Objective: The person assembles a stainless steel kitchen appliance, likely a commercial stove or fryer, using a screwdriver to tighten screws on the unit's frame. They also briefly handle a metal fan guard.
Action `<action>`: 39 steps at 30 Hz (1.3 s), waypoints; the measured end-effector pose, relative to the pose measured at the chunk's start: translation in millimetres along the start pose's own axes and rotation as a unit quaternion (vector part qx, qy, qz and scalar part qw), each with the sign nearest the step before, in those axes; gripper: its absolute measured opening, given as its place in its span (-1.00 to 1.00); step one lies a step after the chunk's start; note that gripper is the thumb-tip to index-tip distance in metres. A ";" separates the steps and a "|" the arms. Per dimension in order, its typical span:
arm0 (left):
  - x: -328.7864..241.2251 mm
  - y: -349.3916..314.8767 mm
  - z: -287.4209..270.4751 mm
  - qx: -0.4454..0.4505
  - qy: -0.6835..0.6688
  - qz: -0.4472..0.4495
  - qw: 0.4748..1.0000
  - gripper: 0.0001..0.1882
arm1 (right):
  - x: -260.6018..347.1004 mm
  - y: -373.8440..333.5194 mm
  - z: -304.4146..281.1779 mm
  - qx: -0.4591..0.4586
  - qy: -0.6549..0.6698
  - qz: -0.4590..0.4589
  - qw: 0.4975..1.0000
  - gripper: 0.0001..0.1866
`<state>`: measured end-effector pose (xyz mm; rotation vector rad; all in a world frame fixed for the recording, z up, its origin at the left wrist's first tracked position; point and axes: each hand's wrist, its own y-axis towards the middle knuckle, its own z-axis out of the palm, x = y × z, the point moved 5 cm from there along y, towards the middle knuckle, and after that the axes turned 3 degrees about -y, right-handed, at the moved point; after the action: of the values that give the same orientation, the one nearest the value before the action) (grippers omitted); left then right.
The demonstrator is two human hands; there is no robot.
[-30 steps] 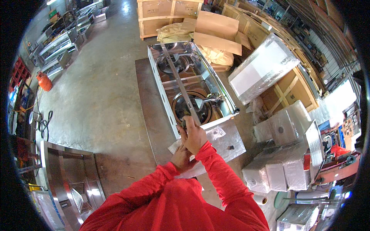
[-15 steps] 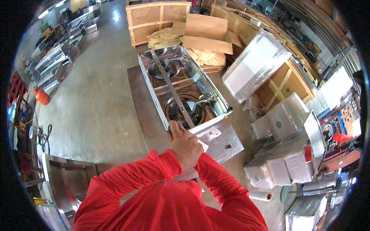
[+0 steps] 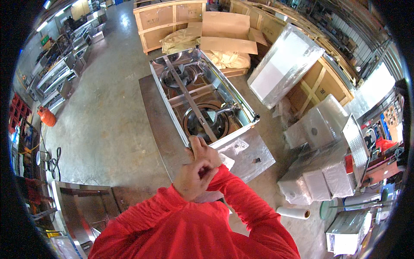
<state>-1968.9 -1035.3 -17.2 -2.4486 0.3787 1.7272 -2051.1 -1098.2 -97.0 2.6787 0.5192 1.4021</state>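
Observation:
A two-burner stove body (image 3: pixel 176 124), a long metal box with its top off, lies on a flat metal sheet (image 3: pixel 152 101) in front of me. Along it runs a narrow metal strip (image 3: pixel 188 96) above two round burner wells. My right hand (image 3: pixel 206 154) is at the stove's near left corner, its fingers bent together; what they hold, if anything, is hidden. Right behind it, my left hand (image 3: pixel 189 179) is curled, thumb and fingers forming a ring beside the right wrist and red cuff. Nothing can be made out in its grip.
Wooden crates (image 3: pixel 168 19) and an opened cardboard box (image 3: pixel 226 26) stand behind the stove. To the right are a tall wrapped carton (image 3: pixel 282 64), wrapped packages (image 3: pixel 317 181) and a roll of film (image 3: pixel 293 213). An orange gas cylinder (image 3: pixel 46 116) stands at the left.
My left hand has come back toward me from over the right hand, its fingers now curled near the right wrist. The right hand stays at the stove's corner. The view has shifted slightly.

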 end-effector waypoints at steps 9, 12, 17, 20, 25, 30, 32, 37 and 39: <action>27.1 -34.7 -1.6 -0.053 0.160 0.103 0.980 -0.81 | 18.6 -12.4 -5.9 -0.055 -0.188 -0.070 0.978 -0.63; -38.1 -12.3 -10.1 -0.170 0.248 0.241 0.923 -0.81 | 3.7 -7.6 -4.4 0.010 -0.075 0.008 0.997 -0.64; -40.8 48.0 32.7 0.121 0.384 0.240 0.883 -0.80 | -3.8 -12.1 10.1 0.018 0.094 -0.002 0.995 -0.67; -35.4 69.9 53.4 0.252 0.440 0.157 0.847 -0.82 | -23.8 -12.6 26.6 -0.013 0.364 -0.014 0.931 -0.68; -23.6 100.4 28.7 0.146 0.490 0.125 0.850 -0.89 | -45.7 -15.7 41.0 -0.005 0.628 -0.007 0.778 -0.70; -49.1 38.4 -8.6 -0.117 0.260 0.267 0.920 -0.78 | -42.8 -13.8 24.9 -0.017 0.370 -0.057 0.927 -0.71; -30.0 -5.8 -16.2 -0.079 0.192 0.191 0.959 -0.79 | -15.3 -6.0 11.7 -0.049 0.097 -0.119 0.987 -0.72; -6.8 -52.7 34.8 -0.020 0.198 0.219 0.955 -0.82 | 26.4 2.1 -12.7 -0.034 -0.140 -0.060 0.988 -0.71; -6.2 -59.3 49.7 0.016 0.190 0.301 0.934 -0.79 | 33.3 3.7 -18.0 -0.058 -0.152 -0.071 0.984 -0.71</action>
<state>-1999.9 -965.5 -31.0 -2.8275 1.3025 1.3538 -2047.2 -1092.3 -59.6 2.6327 0.5654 0.9336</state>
